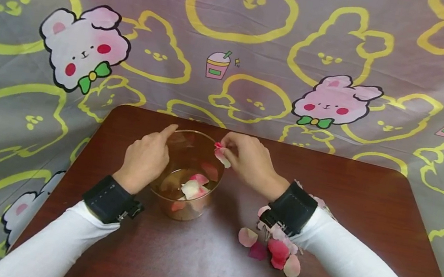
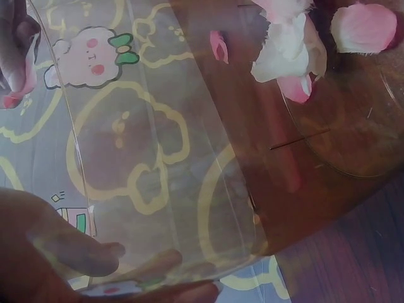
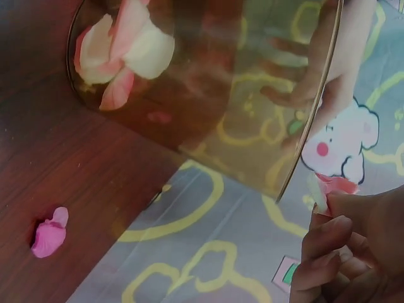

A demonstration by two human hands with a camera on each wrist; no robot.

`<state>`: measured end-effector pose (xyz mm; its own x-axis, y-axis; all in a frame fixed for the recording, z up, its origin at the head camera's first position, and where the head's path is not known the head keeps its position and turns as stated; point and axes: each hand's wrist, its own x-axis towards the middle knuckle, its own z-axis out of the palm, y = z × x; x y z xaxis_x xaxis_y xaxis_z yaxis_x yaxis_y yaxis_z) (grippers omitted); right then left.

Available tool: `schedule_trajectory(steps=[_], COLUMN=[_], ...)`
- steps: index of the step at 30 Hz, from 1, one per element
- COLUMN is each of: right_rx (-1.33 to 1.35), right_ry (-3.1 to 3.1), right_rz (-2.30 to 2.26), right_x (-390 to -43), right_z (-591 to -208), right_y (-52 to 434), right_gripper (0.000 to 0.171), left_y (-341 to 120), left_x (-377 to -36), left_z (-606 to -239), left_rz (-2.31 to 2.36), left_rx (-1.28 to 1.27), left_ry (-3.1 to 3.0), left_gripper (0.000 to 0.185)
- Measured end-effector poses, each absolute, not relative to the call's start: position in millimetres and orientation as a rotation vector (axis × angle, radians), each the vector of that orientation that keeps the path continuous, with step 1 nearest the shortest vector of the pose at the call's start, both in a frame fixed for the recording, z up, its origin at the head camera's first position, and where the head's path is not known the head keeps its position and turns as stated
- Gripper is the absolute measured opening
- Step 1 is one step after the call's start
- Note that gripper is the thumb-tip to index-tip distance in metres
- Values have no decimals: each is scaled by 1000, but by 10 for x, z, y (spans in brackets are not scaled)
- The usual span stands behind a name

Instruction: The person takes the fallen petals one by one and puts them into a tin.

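A clear, brownish-tinted bowl point(image 1: 181, 209) stands on the table, with several pink and white flower petals point(image 1: 195, 188) in its bottom. My left hand point(image 1: 145, 158) holds the bowl's left wall near the rim. In the left wrist view its thumb and fingers point(image 2: 110, 257) lie at the wall. Between thumb and fingertips, my right hand point(image 1: 251, 160) pinches a pink-and-white petal point(image 1: 223, 158) at the right side of the rim. The right wrist view shows this petal point(image 3: 334, 184) just outside the rim, with the other fingers curled.
Loose petals point(image 1: 277, 254) in pink, red and purple lie on the table point(image 1: 201, 271), partly under the right forearm. A single pink petal point(image 3: 49, 237) lies beside the bowl in the right wrist view. Behind the table hangs a cartoon-printed cloth point(image 1: 256, 57).
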<state>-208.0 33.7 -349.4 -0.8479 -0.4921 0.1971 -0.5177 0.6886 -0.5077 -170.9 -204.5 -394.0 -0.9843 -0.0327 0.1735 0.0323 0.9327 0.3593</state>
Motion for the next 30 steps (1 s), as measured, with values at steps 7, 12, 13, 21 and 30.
schedule_trajectory(steps=[7,12,13,21,30], right_rx=[960,1026,1041,1113,1125], right_ry=[-2835,-2847,-2848,-2853,-2900], right_rz=[821,783,775,730,673], right_x=[-1959,-1869,-1852,-1779,-1773], right_z=[-3533,-3584,-3596,-3664,-3652], right_y=[264,213,205,153,144], right_gripper=[6,4,3,5,12], left_y=[-2042,-2041,-2044,-2047,-2047], left_x=[-1717,-1714,-1715,-1718,-1712], left_z=[-3939,-3936,-3936,-3923,-3930], left_rz=[-541,-537,-538,-542,-548], left_rx=[0,-1,-2,10,11], left_ry=[-2913,-2908,-2908,-2919,-2918], left_gripper=[53,52,52,52,51])
